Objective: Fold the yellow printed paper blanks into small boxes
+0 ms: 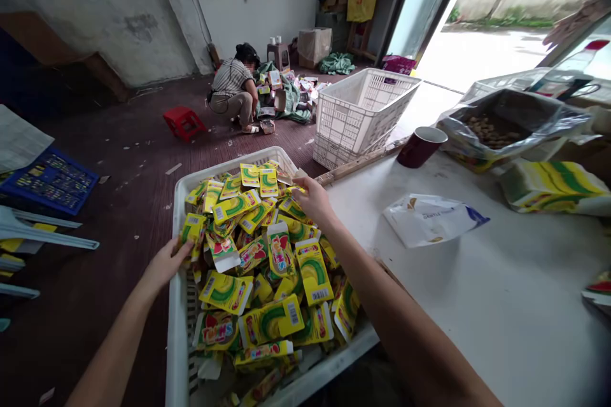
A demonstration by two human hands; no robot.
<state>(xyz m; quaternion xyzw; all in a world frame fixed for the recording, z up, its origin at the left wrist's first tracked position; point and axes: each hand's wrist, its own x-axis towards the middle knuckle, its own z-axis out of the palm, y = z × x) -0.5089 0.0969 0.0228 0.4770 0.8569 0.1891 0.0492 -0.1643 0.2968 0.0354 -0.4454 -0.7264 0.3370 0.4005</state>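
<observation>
A white plastic crate (pixel 177 331) is heaped with small yellow and green cardboard boxes (pixel 270 321), some with open flaps. At the crate's left side my left hand (pixel 167 262) has its fingers closed on a yellow box (pixel 192 229). My right hand (pixel 312 198) reaches over the crate's far right corner, its fingers bent together at the edge of the pile. What those fingers hold, if anything, is hidden.
On the white table (pixel 477 280) at right are a dark mug (pixel 421 147), a white packet (pixel 432 219) and a lined bin (pixel 506 124). Beyond stand empty white crates (pixel 351 117), a red stool (pixel 184 123) and a crouching person (pixel 233 86). Blue crate (pixel 52 181) at left.
</observation>
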